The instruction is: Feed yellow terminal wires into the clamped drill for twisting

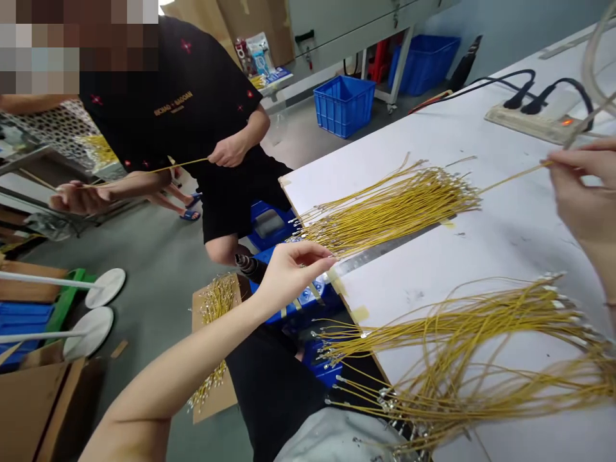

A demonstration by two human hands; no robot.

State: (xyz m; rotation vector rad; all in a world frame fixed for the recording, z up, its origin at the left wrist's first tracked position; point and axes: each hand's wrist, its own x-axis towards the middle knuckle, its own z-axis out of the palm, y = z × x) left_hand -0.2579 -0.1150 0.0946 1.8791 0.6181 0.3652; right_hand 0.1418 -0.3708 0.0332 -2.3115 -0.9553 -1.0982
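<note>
While the left hand (pixel 293 273) hovered at the tabletop's left edge, thumb and forefinger pinched narrow at the terminal tips of a straight bundle of yellow wires (pixel 385 208), the right hand (pixel 584 192) pinched the end of a single yellow wire (pixel 513 176) drawn out of that bundle, near a beige power strip (pixel 534 119) by the far edge of the white tabletop (pixel 505 237). A steel ruler (pixel 385 249) lay just beside the bundle. A loose tangle of yellow wires (pixel 471 346) sprawled along the near edge. Off the table, a co-worker's hand (pixel 228 151) held another wire.

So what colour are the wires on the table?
The wires are yellow; the head view shows them best.
</note>
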